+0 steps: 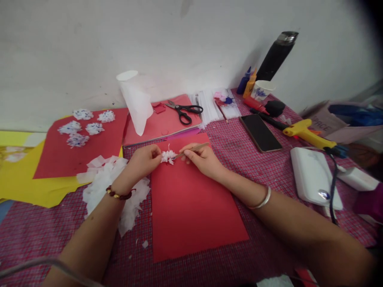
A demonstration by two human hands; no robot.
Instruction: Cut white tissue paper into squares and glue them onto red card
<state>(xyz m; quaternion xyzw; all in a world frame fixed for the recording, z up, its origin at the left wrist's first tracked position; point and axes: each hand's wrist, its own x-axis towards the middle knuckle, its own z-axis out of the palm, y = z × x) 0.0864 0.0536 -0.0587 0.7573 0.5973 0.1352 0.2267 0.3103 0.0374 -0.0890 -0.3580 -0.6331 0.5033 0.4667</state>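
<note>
Over the upper part of a red paper sheet [194, 211], a small crumpled white paper flower [168, 156] is pinched at its left side by my left hand [146, 159]. My right hand [202, 158] is closed around a thin brown stick [200, 147], held like a pen. The stick's tip touches the flower's right side, and its exact shape is too small to make out. Under and beside my left forearm lies a loose heap of white tissue paper pieces [101, 183].
Several white flowers with blue specks [77, 139] rest on another red sheet, left. Black-handled scissors [185, 113] and a rolled white paper [136, 103] are behind. To the right are a phone [260, 132], yellow glue gun [309, 133], white power bank [312, 175] and black flask [277, 57].
</note>
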